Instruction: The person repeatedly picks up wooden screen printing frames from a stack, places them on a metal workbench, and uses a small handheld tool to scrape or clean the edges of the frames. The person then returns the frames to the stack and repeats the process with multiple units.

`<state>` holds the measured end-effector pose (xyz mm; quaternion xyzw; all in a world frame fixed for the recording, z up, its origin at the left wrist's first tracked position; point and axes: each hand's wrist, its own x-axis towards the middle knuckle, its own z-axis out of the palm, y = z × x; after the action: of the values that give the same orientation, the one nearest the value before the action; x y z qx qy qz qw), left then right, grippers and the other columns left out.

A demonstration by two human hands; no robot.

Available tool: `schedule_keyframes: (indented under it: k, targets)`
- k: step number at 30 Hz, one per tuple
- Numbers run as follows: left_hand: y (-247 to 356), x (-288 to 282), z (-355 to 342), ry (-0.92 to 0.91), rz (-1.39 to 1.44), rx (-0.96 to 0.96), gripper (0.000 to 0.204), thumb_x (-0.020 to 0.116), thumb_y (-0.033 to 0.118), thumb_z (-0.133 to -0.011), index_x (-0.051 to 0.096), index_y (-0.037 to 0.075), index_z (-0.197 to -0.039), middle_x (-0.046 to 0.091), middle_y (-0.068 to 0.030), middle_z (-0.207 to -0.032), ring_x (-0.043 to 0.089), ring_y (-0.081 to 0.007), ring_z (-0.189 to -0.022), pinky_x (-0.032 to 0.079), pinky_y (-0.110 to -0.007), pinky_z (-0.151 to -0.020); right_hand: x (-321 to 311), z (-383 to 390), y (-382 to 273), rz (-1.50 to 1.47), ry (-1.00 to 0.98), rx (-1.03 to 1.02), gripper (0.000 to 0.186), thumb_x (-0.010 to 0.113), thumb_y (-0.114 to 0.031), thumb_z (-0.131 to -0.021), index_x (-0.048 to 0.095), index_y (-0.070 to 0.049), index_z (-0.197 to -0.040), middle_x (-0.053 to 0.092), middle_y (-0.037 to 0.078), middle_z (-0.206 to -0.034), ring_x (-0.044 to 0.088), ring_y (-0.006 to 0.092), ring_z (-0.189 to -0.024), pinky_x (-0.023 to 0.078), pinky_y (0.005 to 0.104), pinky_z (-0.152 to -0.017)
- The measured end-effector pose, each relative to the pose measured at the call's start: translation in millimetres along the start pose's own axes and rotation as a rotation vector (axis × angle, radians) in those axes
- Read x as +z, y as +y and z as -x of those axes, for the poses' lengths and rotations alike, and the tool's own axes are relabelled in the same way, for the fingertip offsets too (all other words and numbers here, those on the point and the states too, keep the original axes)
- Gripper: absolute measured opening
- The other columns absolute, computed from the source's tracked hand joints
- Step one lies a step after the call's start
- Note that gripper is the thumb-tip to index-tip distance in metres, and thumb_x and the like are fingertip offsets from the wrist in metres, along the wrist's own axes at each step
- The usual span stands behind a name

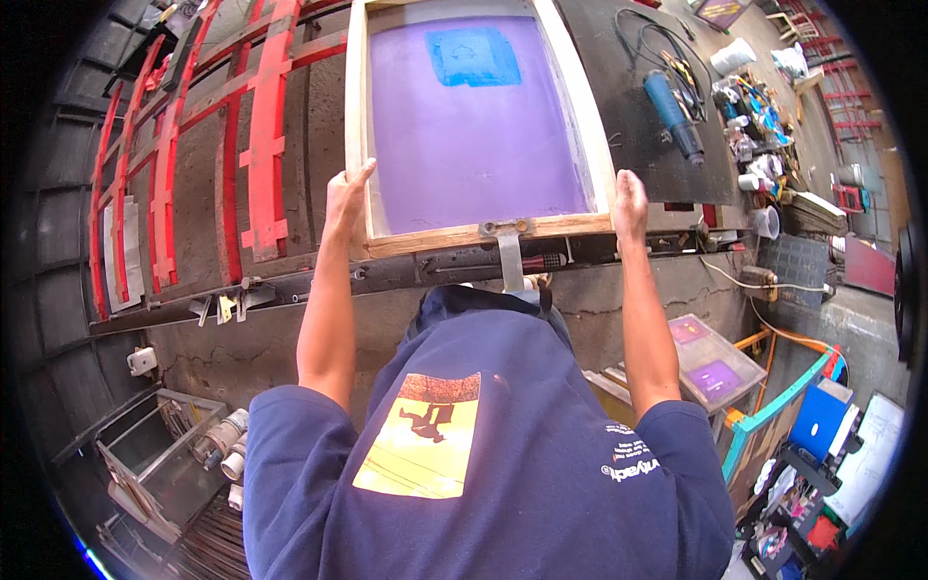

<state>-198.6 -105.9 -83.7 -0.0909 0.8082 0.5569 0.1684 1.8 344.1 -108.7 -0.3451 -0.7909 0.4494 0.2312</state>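
Observation:
A wooden screen-printing frame (425,239) is in front of me, stretched with purple-coated mesh. Near its far end a blue rectangular patch (474,56) covers part of the mesh. My left hand (345,201) is closed on the frame's left side, close to the near corner, with the thumb along the wood. On the opposite side my right hand (630,203) grips the right rail, its fingers mostly hidden. A metal bracket (507,229) sits at the middle of the near rail, with a strip running from it toward me.
Red slatted rails (263,126) stretch along the left. At right, a blue corded power tool (673,116) lies on a dark board (628,97), with clutter and containers beyond. Below the bench edge are another purple-printed screen (717,372) and a metal-framed bin (159,449).

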Motion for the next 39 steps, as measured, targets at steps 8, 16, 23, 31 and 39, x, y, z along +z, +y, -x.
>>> schedule_keyframes:
  k: [8, 16, 23, 31, 39]
  targets:
    - [-24, -12, 2, 0.092, -0.074, 0.009, 0.058, 0.065, 0.048, -0.093, 0.066, -0.009, -0.105, 0.065, -0.0105, -0.083, 0.058, -0.0181, -0.079, 0.049, -0.034, -0.073, -59, 132, 7, 0.111, -0.223, -0.010, 0.021, 0.067, -0.010, -0.083, 0.070, -0.001, -0.102, 0.070, 0.009, -0.091, 0.066, 0.0213, -0.084, 0.052, 0.0335, -0.078]
    - [-31, -22, 13, -0.010, -0.229, 0.153, 0.064, 0.048, 0.051, -0.103, 0.058, -0.008, -0.079, 0.053, -0.0137, -0.062, 0.049, -0.0190, -0.062, 0.043, -0.041, -0.060, -8, 159, -32, 0.701, -0.531, -0.331, 0.059, 0.072, -0.048, -0.078, 0.064, -0.024, -0.132, 0.060, 0.008, -0.131, 0.048, 0.0274, -0.126, 0.032, 0.0504, -0.101]
    - [-55, -28, 7, -0.020, -0.128, 0.170, 0.059, 0.051, 0.046, -0.103, 0.058, -0.007, -0.077, 0.051, -0.0097, -0.061, 0.044, -0.0152, -0.060, 0.040, -0.037, -0.056, -8, 151, -14, 0.636, -0.391, -0.522, 0.053, 0.079, -0.033, -0.075, 0.069, -0.015, -0.123, 0.064, 0.012, -0.119, 0.057, 0.0318, -0.109, 0.041, 0.0468, -0.091]
    - [-62, -30, 4, -0.006, -0.018, 0.110, 0.053, 0.056, 0.042, -0.102, 0.064, -0.007, -0.083, 0.054, -0.0035, -0.064, 0.046, -0.0095, -0.065, 0.042, -0.032, -0.058, -21, 118, -21, 0.244, -0.637, -0.266, 0.045, 0.084, -0.016, -0.075, 0.070, 0.000, -0.114, 0.070, 0.019, -0.107, 0.068, 0.0317, -0.093, 0.053, 0.0380, -0.088]
    - [-35, -45, 46, 0.076, 0.044, 0.007, 0.041, 0.063, 0.037, -0.099, 0.066, -0.003, -0.104, 0.062, -0.0013, -0.081, 0.057, -0.0125, -0.070, 0.047, -0.029, -0.063, -17, 111, -20, 0.166, -0.788, -0.073, 0.047, 0.084, -0.019, -0.075, 0.067, 0.001, -0.115, 0.071, 0.016, -0.104, 0.068, 0.0256, -0.095, 0.052, 0.0356, -0.087]
